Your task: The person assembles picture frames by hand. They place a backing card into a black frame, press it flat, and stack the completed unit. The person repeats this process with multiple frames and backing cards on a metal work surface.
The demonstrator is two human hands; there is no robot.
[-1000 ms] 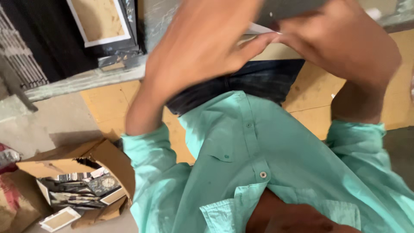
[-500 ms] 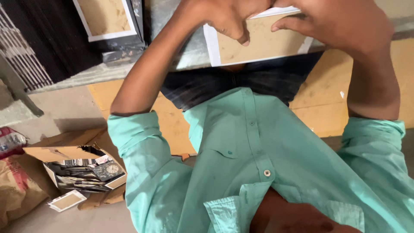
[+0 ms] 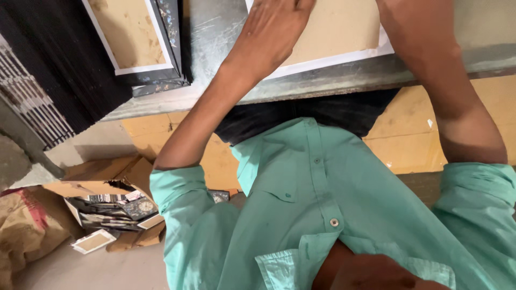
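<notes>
My left hand [image 3: 277,27] lies flat, palm down, on a tan backing board with a white border [image 3: 336,37]. The board rests on a grey metal tabletop [image 3: 215,37] at the top of the view. My right forearm [image 3: 435,80] reaches up over the board's right part, and its hand is cut off by the top edge. My teal shirt fills the lower half of the view.
A black-framed picture with a tan back [image 3: 134,43] lies on the table to the left. Below on the floor stand an open cardboard box of frames [image 3: 115,207], a small white frame [image 3: 92,241] and a brown sack [image 3: 24,231]. A metal grille [image 3: 32,113] stands at far left.
The board was held up in both hands; now it lies on the table with my left hand flat on it. My right hand has gone out of view at the top.
</notes>
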